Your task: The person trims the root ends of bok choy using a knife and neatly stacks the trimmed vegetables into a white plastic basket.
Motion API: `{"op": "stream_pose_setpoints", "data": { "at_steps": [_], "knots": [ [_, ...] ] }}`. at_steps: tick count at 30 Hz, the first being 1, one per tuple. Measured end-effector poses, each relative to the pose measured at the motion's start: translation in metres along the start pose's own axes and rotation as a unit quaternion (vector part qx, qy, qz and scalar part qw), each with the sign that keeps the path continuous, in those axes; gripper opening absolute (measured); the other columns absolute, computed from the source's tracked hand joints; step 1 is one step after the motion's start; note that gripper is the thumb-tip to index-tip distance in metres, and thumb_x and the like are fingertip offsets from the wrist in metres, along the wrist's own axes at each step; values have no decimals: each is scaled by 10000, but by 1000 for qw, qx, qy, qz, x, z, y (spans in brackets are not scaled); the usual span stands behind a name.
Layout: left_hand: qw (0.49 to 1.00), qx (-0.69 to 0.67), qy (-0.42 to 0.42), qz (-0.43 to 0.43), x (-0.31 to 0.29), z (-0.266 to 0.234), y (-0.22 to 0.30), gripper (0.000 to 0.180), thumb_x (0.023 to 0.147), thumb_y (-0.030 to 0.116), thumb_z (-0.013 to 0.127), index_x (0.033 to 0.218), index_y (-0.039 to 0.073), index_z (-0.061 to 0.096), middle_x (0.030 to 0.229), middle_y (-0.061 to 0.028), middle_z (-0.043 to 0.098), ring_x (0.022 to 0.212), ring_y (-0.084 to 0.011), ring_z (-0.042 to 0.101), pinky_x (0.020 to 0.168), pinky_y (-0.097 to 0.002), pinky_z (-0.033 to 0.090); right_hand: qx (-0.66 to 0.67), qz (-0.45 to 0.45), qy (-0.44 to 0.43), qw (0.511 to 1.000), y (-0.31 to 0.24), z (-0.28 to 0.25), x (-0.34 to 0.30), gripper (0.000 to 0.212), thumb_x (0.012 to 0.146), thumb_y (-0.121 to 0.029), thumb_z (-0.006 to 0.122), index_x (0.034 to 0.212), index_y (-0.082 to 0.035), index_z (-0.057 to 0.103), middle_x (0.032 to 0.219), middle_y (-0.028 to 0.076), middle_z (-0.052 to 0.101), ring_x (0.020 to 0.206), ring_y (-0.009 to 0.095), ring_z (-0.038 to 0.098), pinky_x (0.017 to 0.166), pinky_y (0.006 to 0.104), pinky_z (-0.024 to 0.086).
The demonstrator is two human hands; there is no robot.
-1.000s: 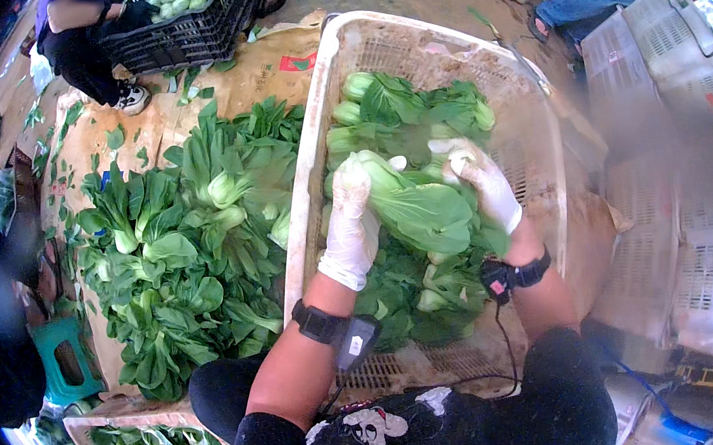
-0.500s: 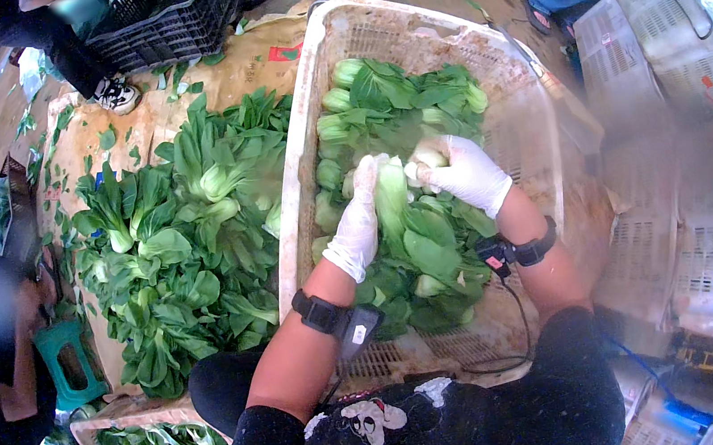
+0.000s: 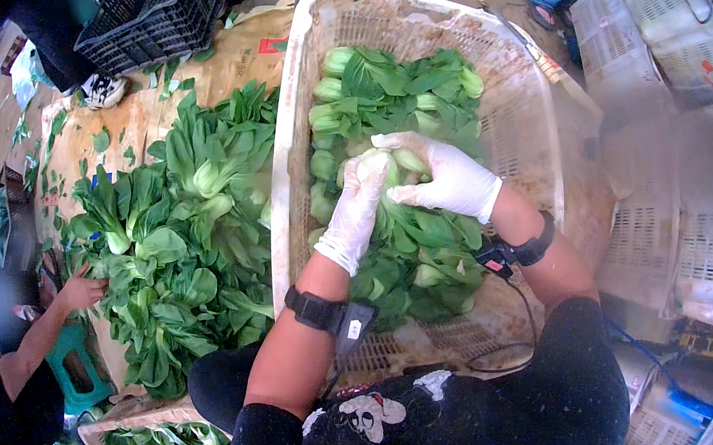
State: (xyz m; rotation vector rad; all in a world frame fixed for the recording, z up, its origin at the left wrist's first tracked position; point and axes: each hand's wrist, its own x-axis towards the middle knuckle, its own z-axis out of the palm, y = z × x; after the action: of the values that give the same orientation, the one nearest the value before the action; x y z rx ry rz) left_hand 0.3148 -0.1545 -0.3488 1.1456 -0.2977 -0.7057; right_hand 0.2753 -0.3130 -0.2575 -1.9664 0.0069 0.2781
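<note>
Over a large white crate (image 3: 291,132) of bok choy, my white-gloved left hand (image 3: 355,209) is closed around the pale base of a bok choy (image 3: 374,166). Its leaves seem to run down below the hands among the green leaves. Close on the right, my gloved right hand (image 3: 454,178) has its thumb and fingers apart in a C shape, and pale stalks show between them. Several bok choy (image 3: 330,91) lie in rows at the crate's far left, bases toward the left wall. More leaves fill the part nearest me.
A heap of bok choy (image 3: 170,242) lies on cardboard left of the crate. Another person's hand (image 3: 82,290) touches its left edge. A long thin tool (image 3: 538,59) rests along the crate's right rim. A black crate (image 3: 155,24) stands far left, stacked white crates (image 3: 620,35) at right.
My right hand's fingers have spread from a closed grip on a pale base. My left hand has shifted slightly down and curled over the bok choy's base. The other person's arm has reached to the heap.
</note>
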Motion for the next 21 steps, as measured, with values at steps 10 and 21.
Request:
{"op": "stream_pose_setpoints", "data": {
  "at_steps": [10, 21],
  "knots": [
    [990, -49, 0, -132, 1, 3, -5, 519, 900, 342, 596, 1285, 63, 387, 1197, -32, 496, 1114, -107, 457, 973, -257, 351, -217, 72, 1, 973, 10, 9, 1, 523, 722, -122, 566, 1238, -89, 487, 1138, 182, 582, 1007, 343, 577, 895, 382, 450],
    [980, -78, -17, -180, -2, 9, 4, 543, 881, 357, 607, 1285, 40, 432, 1193, -41, 550, 1101, -108, 493, 983, -247, 342, -296, 18, 81, 952, 21, 19, -8, 372, 748, -134, 528, 1118, -113, 562, 910, 178, 632, 798, 362, 607, 702, 426, 492]
  ]
}}
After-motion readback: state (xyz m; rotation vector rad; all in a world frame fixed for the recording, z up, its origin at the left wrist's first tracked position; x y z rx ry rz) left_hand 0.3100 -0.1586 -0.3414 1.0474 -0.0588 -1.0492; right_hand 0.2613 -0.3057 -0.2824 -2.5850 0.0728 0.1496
